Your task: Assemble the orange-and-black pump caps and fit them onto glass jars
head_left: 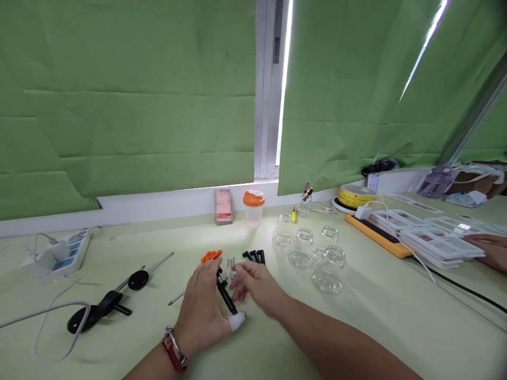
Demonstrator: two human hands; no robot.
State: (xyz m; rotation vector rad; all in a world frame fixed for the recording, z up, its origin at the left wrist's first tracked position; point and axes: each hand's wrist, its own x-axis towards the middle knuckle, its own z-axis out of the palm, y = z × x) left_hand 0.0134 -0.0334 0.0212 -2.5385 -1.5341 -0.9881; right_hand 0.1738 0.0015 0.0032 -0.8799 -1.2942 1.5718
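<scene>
**Left hand (pixel 204 309) grips a slim black piece (pixel 227 298) over a pale table (pixel 455 343)**

Green blinds (pixel 138 105) fill the far side, parted by a pale window frame (pixel 266 95). Below them the table stretches from left to right.

Both hands work at its near middle. The left hand's fingers lie close together, with the thumb spread away from them; the slim black piece slants between thumb and fingers. A white covering (pixel 236 321) wraps the thumb's tip. The right hand (pixel 257 285) is just right of the piece, its thumb and forefinger bent close together; whether they pinch anything, I cannot tell.

On the right, stacked printed sheets (pixel 439 237) lie beside an orange power strip (pixel 390 245), and another person's hand (pixel 485 248) rests at the stack's right. Clear glass jars (pixel 328 272) stand between the strip and the right hand. At left lie black parts with metal shafts (pixel 95 316), near a white power strip (pixel 71 256). A yellow round container (pixel 356 198) sits far right; an orange-lidded cup (pixel 254 208) stands far middle, right of a blurred pink object (pixel 224 207).

Smallest, just beyond the hands, are short black pieces (pixel 257 257), orange pieces (pixel 211 256) and thin metal rods (pixel 228 269).
</scene>
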